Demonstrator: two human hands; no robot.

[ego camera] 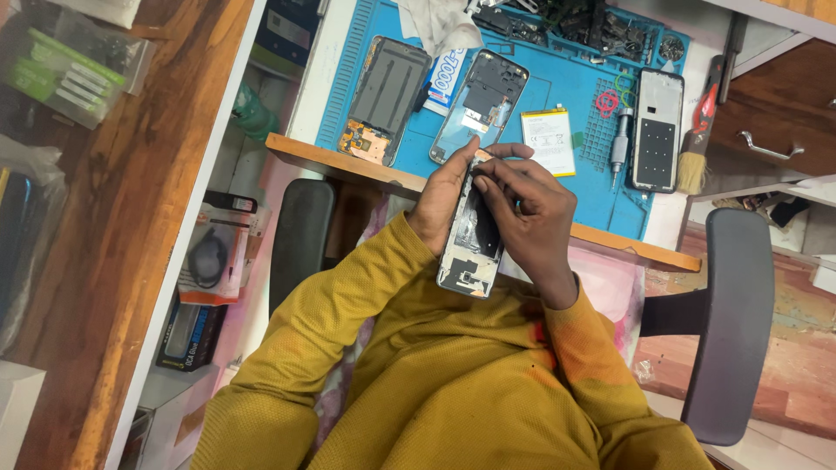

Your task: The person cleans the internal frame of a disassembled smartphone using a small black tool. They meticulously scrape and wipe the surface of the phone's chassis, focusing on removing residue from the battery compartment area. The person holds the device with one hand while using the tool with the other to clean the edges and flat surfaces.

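An opened phone frame, back cover off and internals exposed, is held over the lap just in front of the desk edge. It is gripped along its left side by the left hand, fingers closed on the frame's edge. The right hand is laid over the upper right part of the same frame, fingers curled down onto its inner surface; whether anything small is pinched under the fingertips cannot be told. Both hands are close together, touching the frame at its top half. Yellow sleeves are seen on both arms. On the blue work mat beyond the hands, three more phone parts are laid out: a dark back panel with orange circuitry at the left, a second open frame beside it, and a black frame at the right. A flat white battery is placed between the second frame and a small screwdriver. A brush with a red handle is lying at the mat's right edge. Black chair armrests are seen on either side.
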